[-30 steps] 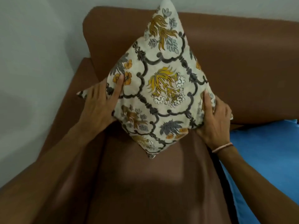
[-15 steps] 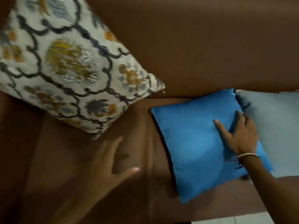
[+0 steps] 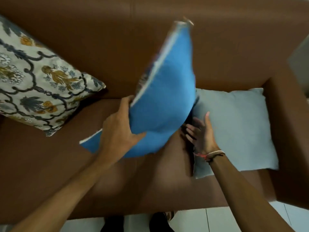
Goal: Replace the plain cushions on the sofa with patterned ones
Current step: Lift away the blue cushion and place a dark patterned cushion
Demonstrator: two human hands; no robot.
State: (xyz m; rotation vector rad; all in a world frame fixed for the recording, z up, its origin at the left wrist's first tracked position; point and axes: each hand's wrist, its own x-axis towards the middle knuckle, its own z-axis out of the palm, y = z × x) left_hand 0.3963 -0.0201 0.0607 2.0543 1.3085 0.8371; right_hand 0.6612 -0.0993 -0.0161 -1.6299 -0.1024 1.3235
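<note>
We had the blue cushion lifted off the sofa seat, tilted up on edge near the middle, blurred. Our left hand held it closed on the lower left edge, thumb over the front face. Our right hand sat just beside its lower right side with fingers spread wide, holding nothing; whether it touched the blue fabric we cannot tell. The grey cushion lay flat in the sofa's right corner against the armrest. The patterned cushion leaned on the backrest at the left end. To do this step well, probably bring the right hand under the far edge, carry it clear without dragging the grey one. No containers seen.
</note>
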